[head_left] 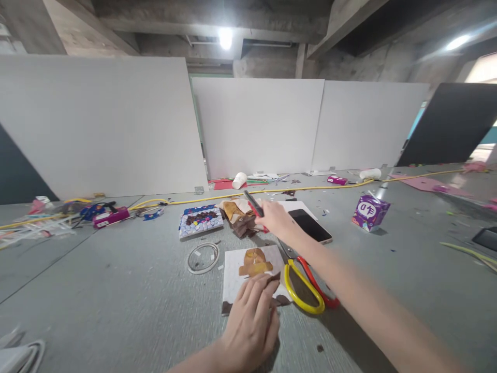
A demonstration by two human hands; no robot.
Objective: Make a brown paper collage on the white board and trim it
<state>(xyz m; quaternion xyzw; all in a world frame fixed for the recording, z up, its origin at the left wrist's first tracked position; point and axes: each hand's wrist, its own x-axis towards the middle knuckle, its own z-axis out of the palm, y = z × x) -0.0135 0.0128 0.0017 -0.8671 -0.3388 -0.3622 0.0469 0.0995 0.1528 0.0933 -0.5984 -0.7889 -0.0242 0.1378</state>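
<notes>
My left hand (pixel 250 313) rests on a white square card (pixel 233 261), fingers together and curled. A dark brown scrap (pixel 275 277) sticks out at its fingertips. On the card are a tan-brown hat-like shape (pixel 255 263) and dark brown patches along the lower edge. My right hand (pixel 275 218), blurred, is closed around a slim black-and-red tool (pixel 254 203); its exact kind is unclear. The tool is over a crumpled heap of brown and tan material (pixel 239 220). Scissors (pixel 305 285) with yellow and red handles lie right of the card, partly under my right forearm.
A phone (pixel 310 226) lies on white sheets behind my right forearm. A decorated panel (pixel 202 223) and a white ring (pixel 203 258) are to the left. A purple box (pixel 370 212) stands right. A yellow cable (pixel 217 197) crosses behind, before white boards (pixel 260 127).
</notes>
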